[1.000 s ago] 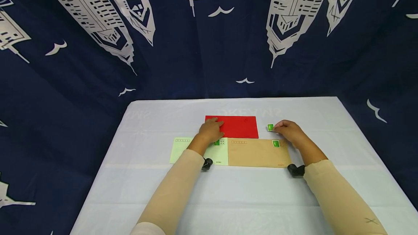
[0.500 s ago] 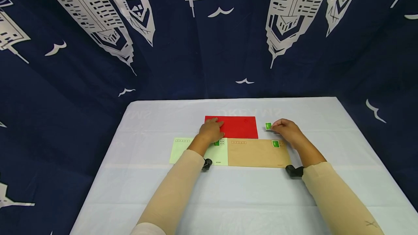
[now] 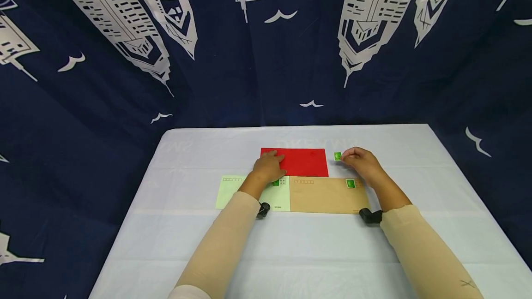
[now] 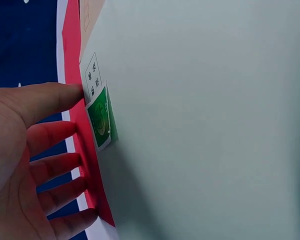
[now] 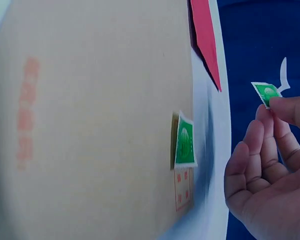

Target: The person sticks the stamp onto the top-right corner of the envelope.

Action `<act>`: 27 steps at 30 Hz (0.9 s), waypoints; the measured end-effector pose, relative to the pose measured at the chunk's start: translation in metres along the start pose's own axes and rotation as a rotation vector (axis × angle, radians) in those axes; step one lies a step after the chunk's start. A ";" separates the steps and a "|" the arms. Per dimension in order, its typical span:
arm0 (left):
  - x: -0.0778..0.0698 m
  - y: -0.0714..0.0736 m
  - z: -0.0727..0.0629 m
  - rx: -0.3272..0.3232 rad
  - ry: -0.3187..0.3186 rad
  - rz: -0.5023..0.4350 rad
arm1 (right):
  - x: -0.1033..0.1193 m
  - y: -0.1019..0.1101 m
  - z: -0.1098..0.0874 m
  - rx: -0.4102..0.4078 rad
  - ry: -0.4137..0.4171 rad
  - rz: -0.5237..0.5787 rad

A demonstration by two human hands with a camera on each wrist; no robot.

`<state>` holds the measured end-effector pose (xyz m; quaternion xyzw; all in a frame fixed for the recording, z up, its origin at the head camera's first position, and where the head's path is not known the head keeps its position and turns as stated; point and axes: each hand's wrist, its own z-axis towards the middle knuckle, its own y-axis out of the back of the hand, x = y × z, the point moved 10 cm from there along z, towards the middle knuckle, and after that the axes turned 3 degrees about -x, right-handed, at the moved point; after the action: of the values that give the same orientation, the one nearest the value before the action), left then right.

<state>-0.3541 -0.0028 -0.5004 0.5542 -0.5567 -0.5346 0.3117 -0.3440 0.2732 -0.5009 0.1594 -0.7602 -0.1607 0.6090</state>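
Note:
My left hand (image 3: 268, 167) rests on the left part of the red envelope (image 3: 307, 162), fingertips touching it and fingers fairly straight in the left wrist view. Between thumb and forefinger my right hand (image 3: 360, 163) pinches a green postage stamp (image 5: 267, 92), held to the right of the red envelope and apart from it. Below lies a pale green envelope (image 3: 230, 190), partly hidden by my left arm, with a green stamp (image 4: 100, 118) by its printed box. Beside it, a brown envelope (image 3: 328, 197) bears another green stamp (image 5: 185, 142) near its upper right corner.
A white cloth covers the table (image 3: 307, 253). Its far edge meets a dark blue curtain (image 3: 257, 68) printed with white buildings and birds. Black wrist devices (image 3: 371, 216) sit under both sleeves, close to the envelopes' near edges.
My right hand has moved slightly left and away from me, bringing the pinched stamp nearer the red envelope. The left hand has stayed in place on the red envelope.

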 end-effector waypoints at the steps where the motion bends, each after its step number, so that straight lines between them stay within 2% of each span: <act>1: 0.000 0.000 0.000 -0.001 0.000 0.001 | 0.002 -0.001 0.000 0.000 0.010 0.006; 12: -0.002 0.000 0.001 -0.011 0.011 0.023 | 0.013 -0.003 0.003 -0.029 0.066 0.049; 27: -0.002 0.001 -0.001 -0.012 0.024 -0.005 | 0.020 -0.011 0.008 -0.066 0.080 0.082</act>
<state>-0.3532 -0.0010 -0.4991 0.5600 -0.5485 -0.5320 0.3201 -0.3556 0.2551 -0.4899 0.1142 -0.7354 -0.1542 0.6499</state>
